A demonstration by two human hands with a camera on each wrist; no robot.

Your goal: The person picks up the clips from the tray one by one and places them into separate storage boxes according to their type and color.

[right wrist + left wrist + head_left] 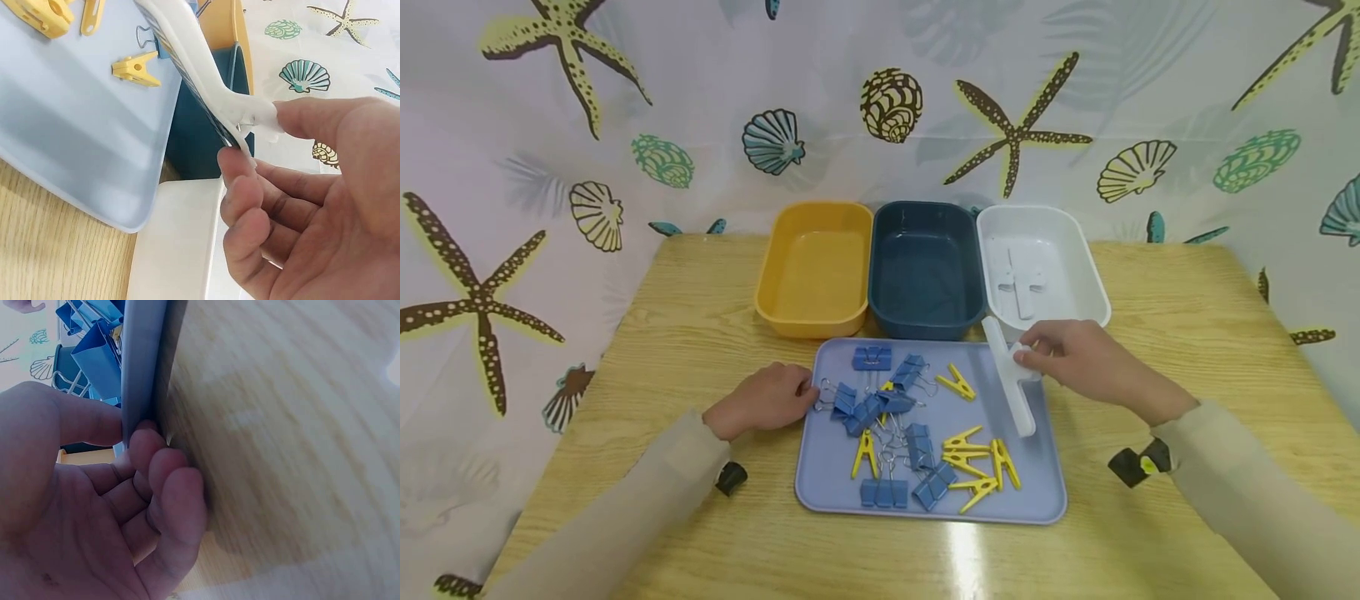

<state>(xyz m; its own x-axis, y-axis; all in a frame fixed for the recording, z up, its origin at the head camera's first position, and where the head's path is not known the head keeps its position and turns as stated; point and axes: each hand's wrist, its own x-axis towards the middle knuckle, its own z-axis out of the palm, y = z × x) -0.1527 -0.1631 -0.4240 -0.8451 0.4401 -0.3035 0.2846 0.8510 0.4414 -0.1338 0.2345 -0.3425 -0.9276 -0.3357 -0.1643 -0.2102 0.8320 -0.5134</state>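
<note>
My right hand [1078, 358] pinches a long white bag clip [1011, 387] by its squeeze tab, thumb on one side and fingertips on the other. In the head view the clip overlaps the right part of the blue-grey tray [1033, 496]. My left hand [767, 400] grips the tray's left rim, and the left wrist view shows the thumb against the rim [139, 369] with the other fingers curled at its outer side. Blue binder clips [883, 493] lie on the tray's left and middle, with yellow clothespins [1006, 465] among them and to their right.
Behind the tray stand three bins side by side: yellow [763, 300], dark blue [925, 329] and white [1101, 300]. A few white clips [1022, 296] lie in the white one. A patterned cloth [700, 83] hangs behind the wooden table [700, 317].
</note>
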